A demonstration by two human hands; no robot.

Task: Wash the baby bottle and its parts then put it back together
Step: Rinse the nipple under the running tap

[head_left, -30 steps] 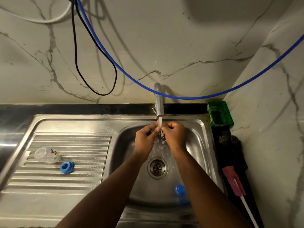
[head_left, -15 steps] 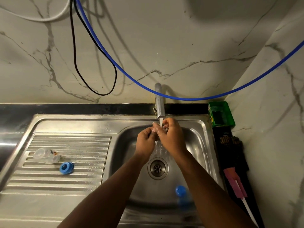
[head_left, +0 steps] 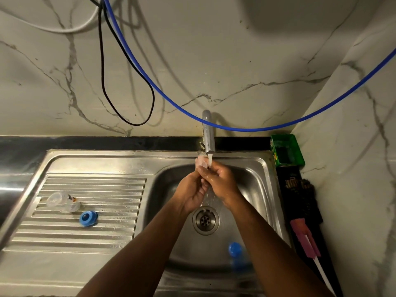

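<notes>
The steel sink basin in the middle of the frame holds running water, a round drain strainer and a blue cap lying near its lower wall. A green plastic box at the right end of the black ledge looks dark inside; its contents cannot be made out.

On the ribbed draining board at lower left lies the clear baby bottle, on its side with its long axis running left to right and its open mouth toward the left edge of the frame. Just below and right of it sits the blue screw ring, its opening facing up.

Under the chrome tap at centre, both hands meet in the stream. The right hand has its fingers curled and pinches a small clear teat, which pokes out toward the tap. The left hand is cupped against the right from below; what its fingers press on cannot be seen.

Behind is a marble-veined wall with a blue hose sagging across it and a black cable looping at upper left. A pink-handled brush lies on the dark counter strip at lower right.
</notes>
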